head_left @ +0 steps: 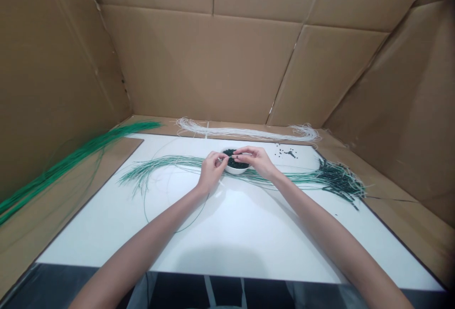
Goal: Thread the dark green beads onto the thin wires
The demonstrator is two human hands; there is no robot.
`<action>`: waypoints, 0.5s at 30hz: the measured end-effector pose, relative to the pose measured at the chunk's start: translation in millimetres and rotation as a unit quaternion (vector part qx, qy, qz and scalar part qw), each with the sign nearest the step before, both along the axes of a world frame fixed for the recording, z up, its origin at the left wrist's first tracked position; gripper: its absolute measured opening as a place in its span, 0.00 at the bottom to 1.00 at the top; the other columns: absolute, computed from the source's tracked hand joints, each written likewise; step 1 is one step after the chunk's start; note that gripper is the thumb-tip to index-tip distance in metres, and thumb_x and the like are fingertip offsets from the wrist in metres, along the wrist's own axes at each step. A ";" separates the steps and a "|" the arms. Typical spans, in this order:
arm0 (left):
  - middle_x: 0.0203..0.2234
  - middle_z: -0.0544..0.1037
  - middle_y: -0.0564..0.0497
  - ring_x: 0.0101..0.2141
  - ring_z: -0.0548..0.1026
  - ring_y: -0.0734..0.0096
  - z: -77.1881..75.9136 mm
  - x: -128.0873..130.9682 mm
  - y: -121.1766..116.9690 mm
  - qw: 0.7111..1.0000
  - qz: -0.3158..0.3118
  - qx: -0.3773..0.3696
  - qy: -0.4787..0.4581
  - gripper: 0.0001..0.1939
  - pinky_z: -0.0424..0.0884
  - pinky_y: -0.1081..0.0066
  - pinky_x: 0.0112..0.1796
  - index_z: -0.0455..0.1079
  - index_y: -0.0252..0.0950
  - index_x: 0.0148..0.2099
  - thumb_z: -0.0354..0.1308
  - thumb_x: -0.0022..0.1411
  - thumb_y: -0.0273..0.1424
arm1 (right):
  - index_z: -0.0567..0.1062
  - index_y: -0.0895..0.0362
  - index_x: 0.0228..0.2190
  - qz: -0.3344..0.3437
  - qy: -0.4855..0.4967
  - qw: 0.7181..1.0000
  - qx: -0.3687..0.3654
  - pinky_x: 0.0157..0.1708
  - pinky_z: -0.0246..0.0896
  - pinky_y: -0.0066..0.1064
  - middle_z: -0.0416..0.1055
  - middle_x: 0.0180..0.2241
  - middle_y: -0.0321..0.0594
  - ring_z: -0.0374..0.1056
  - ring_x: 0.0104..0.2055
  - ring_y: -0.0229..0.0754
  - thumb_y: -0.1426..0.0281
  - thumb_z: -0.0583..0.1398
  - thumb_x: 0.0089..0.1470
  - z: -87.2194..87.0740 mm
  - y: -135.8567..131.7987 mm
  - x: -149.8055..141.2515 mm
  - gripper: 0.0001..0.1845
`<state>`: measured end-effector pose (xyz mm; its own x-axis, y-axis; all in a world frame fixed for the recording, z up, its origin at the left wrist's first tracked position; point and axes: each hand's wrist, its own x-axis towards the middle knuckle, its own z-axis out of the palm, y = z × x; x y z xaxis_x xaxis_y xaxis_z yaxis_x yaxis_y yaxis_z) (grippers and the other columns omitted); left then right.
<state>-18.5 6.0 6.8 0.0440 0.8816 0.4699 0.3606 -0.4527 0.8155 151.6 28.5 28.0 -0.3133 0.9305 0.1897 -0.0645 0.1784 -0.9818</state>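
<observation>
Two hands, the left hand [212, 171] and the right hand [254, 159], meet above a small white bowl [233, 169] of dark beads [232, 158]. The left fingertips [219, 158] are pinched together on a thin strand [225, 159]; the right fingertips [236, 151] are closed toward it, though whether they grip it is too small to tell. Beyond the bowl, green strands [170, 163] cross a white board [227, 226] and end in a heavily beaded bunch [339, 181] at the right. A few loose beads [286, 152] lie nearby. White strands [249, 132] sit behind the board, and a green bundle [71, 162] lies at the left.
</observation>
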 end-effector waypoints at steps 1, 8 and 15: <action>0.26 0.66 0.53 0.22 0.60 0.80 0.5 0.5 -0.7 1.000 -0.007 0.003 0.007 0.08 0.59 0.77 0.27 0.68 0.34 0.32 0.50 0.55 0.33 | 0.74 0.60 0.28 0.000 0.002 1.000 0.002 0.43 0.63 0.36 0.74 0.31 0.41 0.70 0.37 0.42 0.68 0.64 0.35 -0.8 0.6 0.6 0.13; 0.26 0.66 0.53 0.22 0.60 0.80 3.6 2.6 -4.2 1.000 -0.013 0.008 0.018 0.08 0.59 0.77 0.27 0.68 0.34 0.32 0.50 0.56 0.32 | 0.74 0.60 0.28 0.004 -0.002 1.000 -0.006 0.41 0.64 0.37 0.74 0.29 0.40 0.70 0.33 0.42 0.69 0.64 0.36 0.0 1.4 0.6 0.12; 0.25 0.66 0.53 0.22 0.60 0.79 3.1 1.8 -3.5 1.000 -0.009 0.009 0.020 0.08 0.58 0.77 0.27 0.68 0.34 0.32 0.50 0.56 0.33 | 0.75 0.60 0.27 -0.003 -0.009 1.000 0.003 0.40 0.64 0.36 0.74 0.28 0.39 0.70 0.32 0.40 0.71 0.64 0.35 0.7 0.3 0.5 0.11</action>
<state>-16.6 2.6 9.9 0.0777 0.8719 0.4835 0.3842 -0.4737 0.7924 152.1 28.9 28.7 -0.3109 0.9312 0.1904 -0.0456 0.1855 -0.9816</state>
